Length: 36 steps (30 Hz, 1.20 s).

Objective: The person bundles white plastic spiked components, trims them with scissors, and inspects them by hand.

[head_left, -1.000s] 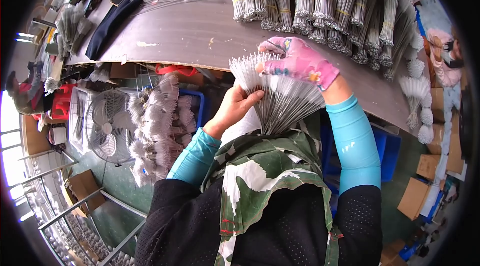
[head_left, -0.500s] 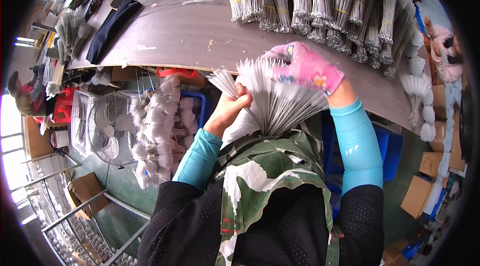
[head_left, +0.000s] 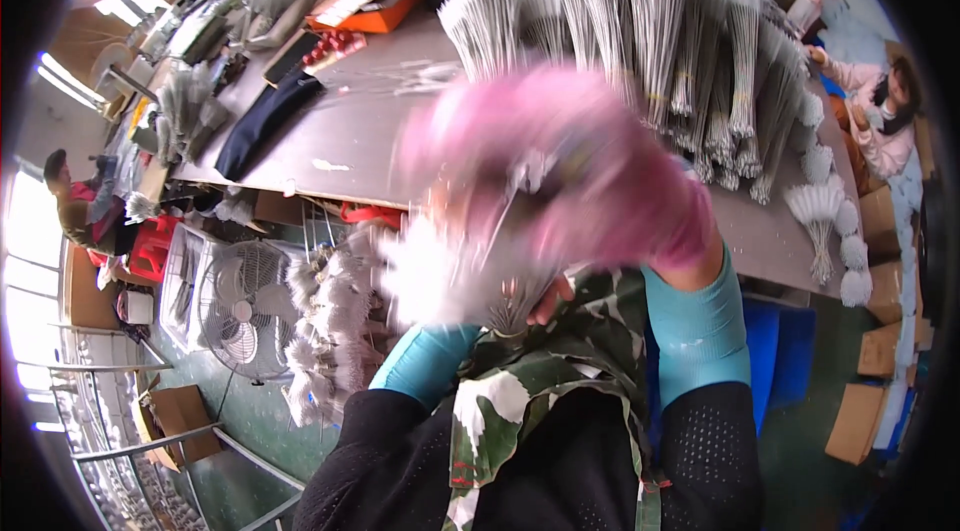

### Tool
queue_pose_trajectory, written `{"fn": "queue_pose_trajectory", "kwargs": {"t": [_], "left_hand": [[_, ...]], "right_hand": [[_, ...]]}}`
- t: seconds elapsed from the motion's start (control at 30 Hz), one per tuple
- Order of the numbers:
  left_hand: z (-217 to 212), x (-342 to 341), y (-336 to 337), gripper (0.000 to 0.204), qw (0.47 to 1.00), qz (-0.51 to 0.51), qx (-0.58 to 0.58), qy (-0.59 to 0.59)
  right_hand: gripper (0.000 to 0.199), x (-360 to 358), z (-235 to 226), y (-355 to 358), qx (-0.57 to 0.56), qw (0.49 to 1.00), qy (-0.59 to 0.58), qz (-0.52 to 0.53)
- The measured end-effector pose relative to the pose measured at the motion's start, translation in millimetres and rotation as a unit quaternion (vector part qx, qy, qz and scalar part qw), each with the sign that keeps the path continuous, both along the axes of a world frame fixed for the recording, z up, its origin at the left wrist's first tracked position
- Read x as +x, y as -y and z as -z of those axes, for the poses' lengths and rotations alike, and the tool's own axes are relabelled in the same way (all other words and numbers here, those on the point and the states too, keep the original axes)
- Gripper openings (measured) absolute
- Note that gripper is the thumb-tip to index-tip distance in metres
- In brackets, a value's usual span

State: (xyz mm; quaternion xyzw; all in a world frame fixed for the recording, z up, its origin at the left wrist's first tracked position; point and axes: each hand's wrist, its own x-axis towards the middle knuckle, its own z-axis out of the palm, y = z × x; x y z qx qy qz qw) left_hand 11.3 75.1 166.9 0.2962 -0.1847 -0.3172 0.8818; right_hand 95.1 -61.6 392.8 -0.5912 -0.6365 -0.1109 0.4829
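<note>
My right hand [head_left: 570, 171], in a pink flowered glove, is raised over my lap and smeared by motion. Its fingers cannot be made out, and a few thin wires show blurred beside the palm. Beneath it, a bundle of thin wire brushes [head_left: 435, 276] with whitish bristle ends tilts to the left, also blurred. My left hand [head_left: 550, 301] is bare and mostly hidden behind the glove and the bundle. Some of its fingers show wrapped at the bundle's lower part, just above my camouflage apron [head_left: 510, 401].
Many tied wire-brush bundles [head_left: 640, 21] are heaped on the table [head_left: 370, 141] ahead. A dark cloth sleeve [head_left: 265, 126] and an orange box [head_left: 375, 16] lie further left. Below stand a fan [head_left: 245, 311] and hanging brush bundles [head_left: 330, 331]. Co-workers sit at far left and right.
The brush bundle has tipped from upright and fanned out to leaning left. My right hand has risen closer and swept left across it; my left hand has shifted down behind it. The view has tilted up.
</note>
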Motion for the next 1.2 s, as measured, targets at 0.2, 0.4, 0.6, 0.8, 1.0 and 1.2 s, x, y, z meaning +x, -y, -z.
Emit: {"fn": "queue_pose_trajectory", "kwargs": {"t": [0.2,0.4,0.6,0.8,1.0,1.2], "left_hand": [[-62,0,-38,0.042,0.951,-0.298,0.086,-0.021],[-90,-23,-32,0.024,0.803,-0.562,0.197,-0.007],[-106,-67,-43,0.031,0.794,-0.579,0.183,-0.029],[-131,-86,-49,0.028,0.676,-0.720,0.158,-0.024],[-138,-105,-58,0.027,0.711,-0.685,0.161,-0.008],[-117,-97,-54,0.027,0.734,-0.641,0.221,0.033]], "right_hand": [[0.030,9,21,26,0.271,0.811,-0.368,0.366],[0.043,-55,122,-55,0.250,0.804,-0.539,0.044],[0.019,-35,107,-63,0.074,0.802,-0.590,-0.053],[0.012,-50,92,-99,0.112,0.748,-0.653,-0.036],[0.015,-60,92,-104,0.130,0.720,-0.678,-0.071],[0.019,-70,87,-87,0.101,0.723,-0.676,-0.101]]}}
